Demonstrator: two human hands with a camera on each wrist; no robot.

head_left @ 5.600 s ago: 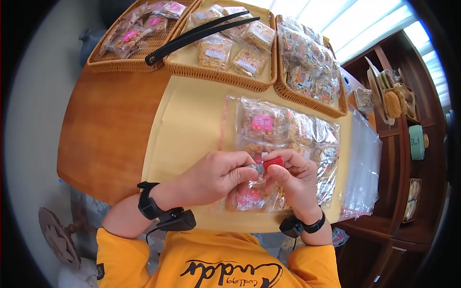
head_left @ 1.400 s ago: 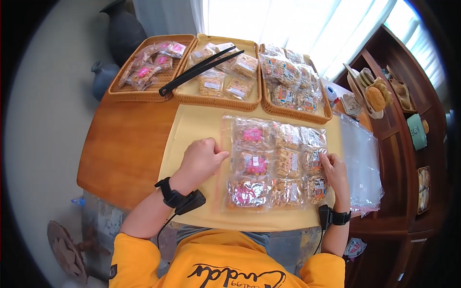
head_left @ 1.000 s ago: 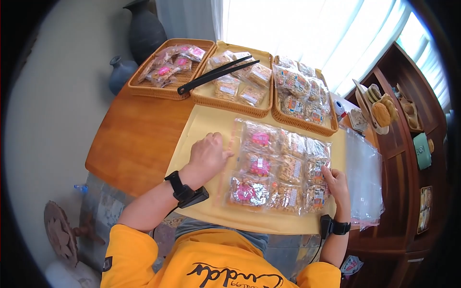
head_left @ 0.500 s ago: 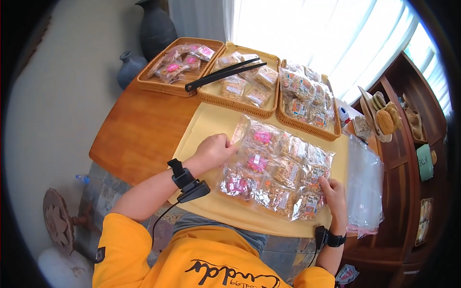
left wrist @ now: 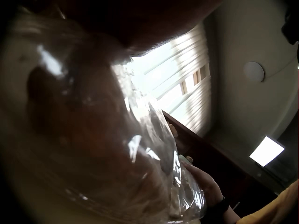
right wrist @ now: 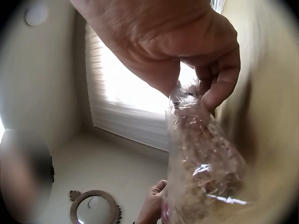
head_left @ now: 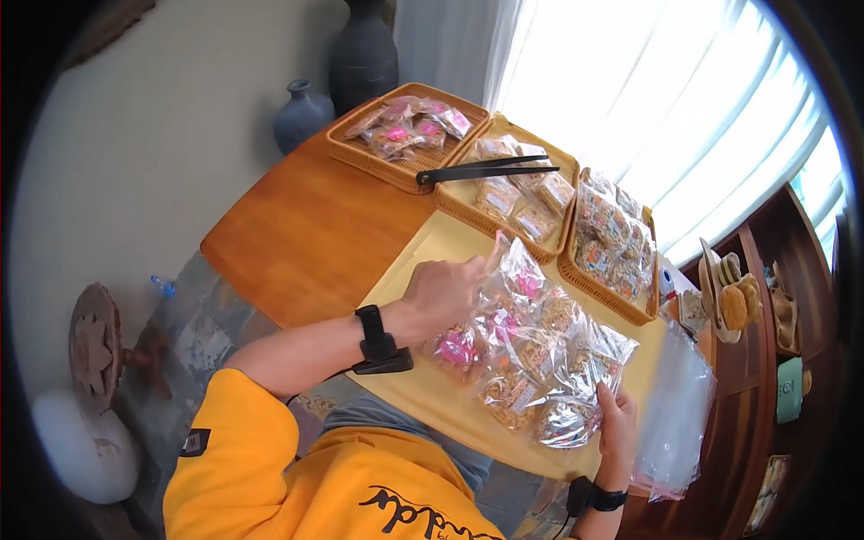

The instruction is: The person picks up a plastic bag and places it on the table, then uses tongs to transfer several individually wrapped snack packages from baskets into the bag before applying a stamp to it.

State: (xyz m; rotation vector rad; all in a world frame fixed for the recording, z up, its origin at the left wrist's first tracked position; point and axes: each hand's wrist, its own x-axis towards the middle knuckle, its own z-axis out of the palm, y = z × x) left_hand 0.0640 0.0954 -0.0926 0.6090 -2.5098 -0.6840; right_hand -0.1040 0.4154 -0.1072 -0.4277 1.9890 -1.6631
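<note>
A large clear plastic bag (head_left: 542, 346) holds several wrapped snack packs in rows, some with pink labels. It is raised at an angle over the yellow cloth (head_left: 432, 378). My left hand (head_left: 441, 295) grips the pink-edged end of the bag. At the opposite end my right hand (head_left: 617, 423) pinches the plastic between thumb and fingers. In the right wrist view the right hand (right wrist: 187, 51) holds the gathered edge, and the bag (right wrist: 201, 163) hangs below it. The left wrist view shows shiny plastic (left wrist: 135, 144) up close, with the right hand (left wrist: 205, 184) beyond.
Three wicker baskets of snack packs line the back: the left basket (head_left: 373, 171), the middle basket (head_left: 490, 227) and the right basket (head_left: 601, 297). Black tongs (head_left: 481, 171) lie across the first two. Flat clear bags (head_left: 670, 405) lie at the right, beside a wooden cabinet (head_left: 720, 432).
Earlier, both hands were at a small red-and-grey item, which is gone from them. The hands then moved to the bag's two ends, and the bag has risen and tilted. The head view has turned.
</note>
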